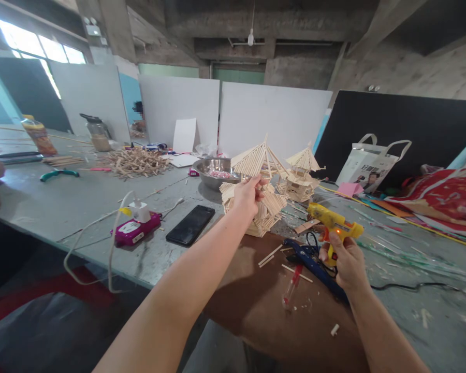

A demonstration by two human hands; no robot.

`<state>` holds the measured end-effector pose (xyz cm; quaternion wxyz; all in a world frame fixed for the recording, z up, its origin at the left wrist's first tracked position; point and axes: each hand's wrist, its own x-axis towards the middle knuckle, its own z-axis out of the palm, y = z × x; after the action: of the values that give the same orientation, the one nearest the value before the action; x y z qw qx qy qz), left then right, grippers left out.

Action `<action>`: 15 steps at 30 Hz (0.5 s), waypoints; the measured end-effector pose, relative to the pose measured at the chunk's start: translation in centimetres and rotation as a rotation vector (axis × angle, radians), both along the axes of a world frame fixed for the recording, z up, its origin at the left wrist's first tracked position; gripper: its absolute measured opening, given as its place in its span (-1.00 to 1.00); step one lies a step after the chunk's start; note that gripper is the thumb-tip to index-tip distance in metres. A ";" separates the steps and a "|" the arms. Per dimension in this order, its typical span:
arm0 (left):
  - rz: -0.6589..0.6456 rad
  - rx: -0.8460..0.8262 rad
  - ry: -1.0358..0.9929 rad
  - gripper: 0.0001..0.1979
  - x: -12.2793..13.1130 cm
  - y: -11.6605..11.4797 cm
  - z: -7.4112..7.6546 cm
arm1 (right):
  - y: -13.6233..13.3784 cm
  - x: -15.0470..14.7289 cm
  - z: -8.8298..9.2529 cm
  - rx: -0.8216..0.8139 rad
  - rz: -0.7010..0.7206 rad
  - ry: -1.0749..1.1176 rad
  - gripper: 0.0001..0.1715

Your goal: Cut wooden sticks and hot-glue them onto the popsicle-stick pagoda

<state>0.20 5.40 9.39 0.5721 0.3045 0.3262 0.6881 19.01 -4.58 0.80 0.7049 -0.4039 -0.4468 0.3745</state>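
Observation:
A pagoda model made of thin wooden sticks (274, 206) stands at the table's middle, with two roof tiers. My left hand (248, 196) reaches to it from the front, fingers closed at the part just under the upper roof; what exactly the fingertips grip is hidden. To the right, my right hand (344, 256) is wrapped round the handle of a yellow glue gun (332, 218), its nozzle pointing left toward the model. A small orange light glows on the gun. Behind the model is a second, similar stick pagoda (301, 176).
Nearby are a metal bowl (217, 181), a black phone (190, 225), a purple power strip (135, 230) with a white cable, and a blue tool (314, 264). A stick pile (137, 163) lies back left. Part of another person shows at the left edge.

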 end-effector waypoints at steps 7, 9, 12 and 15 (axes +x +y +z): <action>-0.004 0.009 0.003 -0.90 0.0 0.1 -0.1 | 0.1 0.1 -0.2 0.003 0.014 0.013 -0.69; -0.004 0.009 0.004 -0.89 0.0 0.0 0.0 | 0.1 0.1 -0.1 0.001 0.015 0.012 -0.69; -0.010 0.009 0.004 -0.89 0.0 0.0 0.0 | 0.0 0.0 0.1 -0.004 0.012 0.013 -0.69; -0.012 0.002 0.006 -0.89 0.0 0.0 0.1 | -0.1 -0.1 0.1 -0.008 0.013 0.010 -0.70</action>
<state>0.22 5.41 9.48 0.5751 0.3093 0.3253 0.6840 18.90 -4.65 0.92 0.7030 -0.4018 -0.4446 0.3829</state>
